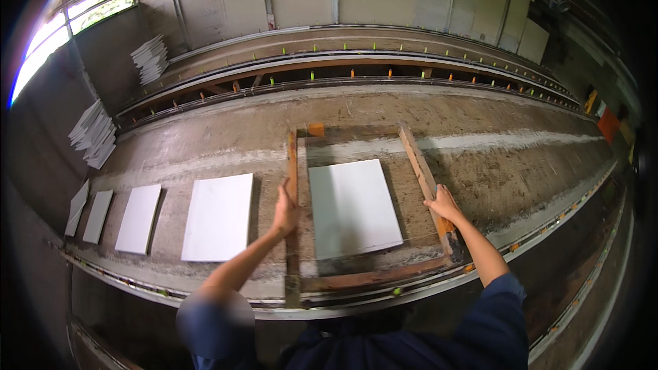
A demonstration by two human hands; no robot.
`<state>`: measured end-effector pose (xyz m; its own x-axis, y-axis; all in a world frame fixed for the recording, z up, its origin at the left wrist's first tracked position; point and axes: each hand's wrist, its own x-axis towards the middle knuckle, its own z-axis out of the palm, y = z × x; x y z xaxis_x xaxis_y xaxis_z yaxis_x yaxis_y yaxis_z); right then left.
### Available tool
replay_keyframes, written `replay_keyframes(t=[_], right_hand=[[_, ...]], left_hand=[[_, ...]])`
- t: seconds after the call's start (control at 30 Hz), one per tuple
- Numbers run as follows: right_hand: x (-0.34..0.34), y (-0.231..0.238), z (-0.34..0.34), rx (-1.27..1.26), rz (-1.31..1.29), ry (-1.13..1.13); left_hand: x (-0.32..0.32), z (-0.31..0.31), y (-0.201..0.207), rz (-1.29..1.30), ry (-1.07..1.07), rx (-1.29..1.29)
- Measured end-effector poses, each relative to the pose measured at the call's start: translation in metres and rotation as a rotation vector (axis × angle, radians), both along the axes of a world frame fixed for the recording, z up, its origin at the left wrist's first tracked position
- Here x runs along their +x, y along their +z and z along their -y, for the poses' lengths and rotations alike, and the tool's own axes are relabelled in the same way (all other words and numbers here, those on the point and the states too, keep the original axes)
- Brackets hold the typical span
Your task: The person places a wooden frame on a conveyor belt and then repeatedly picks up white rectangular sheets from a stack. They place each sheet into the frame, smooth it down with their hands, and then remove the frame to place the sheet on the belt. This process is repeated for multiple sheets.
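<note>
Both my hands hold a large rectangular wooden frame (293,171) by its two long sides. My left hand (286,214) is closed around the left bar, and my right hand (444,204) grips the right bar. Inside the frame's opening, a white rectangular panel (356,207) lies on the long work table (507,178). The frame surrounds this panel without covering it; whether the frame rests on the table or hangs just above it I cannot tell. A small orange-brown block (315,129) sits at the frame's far left corner.
To the left, several more white panels (218,218) lie in a row. Stacks of white sheets (94,134) lean at the far left end. Rails with green and orange pegs (353,73) run along the table's edges. A second long table (384,39) stands behind.
</note>
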<state>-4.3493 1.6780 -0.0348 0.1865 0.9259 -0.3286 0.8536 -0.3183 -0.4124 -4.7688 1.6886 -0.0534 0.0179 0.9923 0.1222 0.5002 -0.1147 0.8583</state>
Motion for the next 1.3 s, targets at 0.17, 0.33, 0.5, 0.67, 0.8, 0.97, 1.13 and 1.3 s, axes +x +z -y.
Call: replay_keyframes(t=[0.17,0.33,0.5,0.67,0.8,0.97,1.13,1.3], right_hand=[[0.058,-0.003,-0.016,0.159,-0.189,0.008],[0.188,0.002,-0.015,0.273,-0.179,-0.08],[0.3,-0.021,-0.021,0.356,-0.098,-0.136],[0.326,-0.035,-0.018,0.317,0.044,-0.128],[0.318,-0.037,-0.018,0.298,0.025,-0.085],[0.325,-0.04,-0.017,0.278,0.01,-0.057],[0.342,-0.024,-0.004,0.258,-0.018,0.006],[0.357,-0.037,0.001,0.244,0.027,0.033]], left_hand=[[0.03,-0.021,0.059,-0.252,-0.063,0.231],[0.169,-0.025,0.092,-0.027,-0.14,0.236],[0.292,-0.025,0.048,-0.051,-0.08,0.216],[0.327,-0.029,-0.004,-0.003,-0.067,0.2],[0.324,-0.027,-0.015,-0.036,-0.049,0.246],[0.331,-0.019,-0.017,-0.049,-0.065,0.243],[0.348,0.002,-0.022,0.0,-0.024,0.178],[0.36,0.004,-0.016,-0.067,-0.016,0.137]])
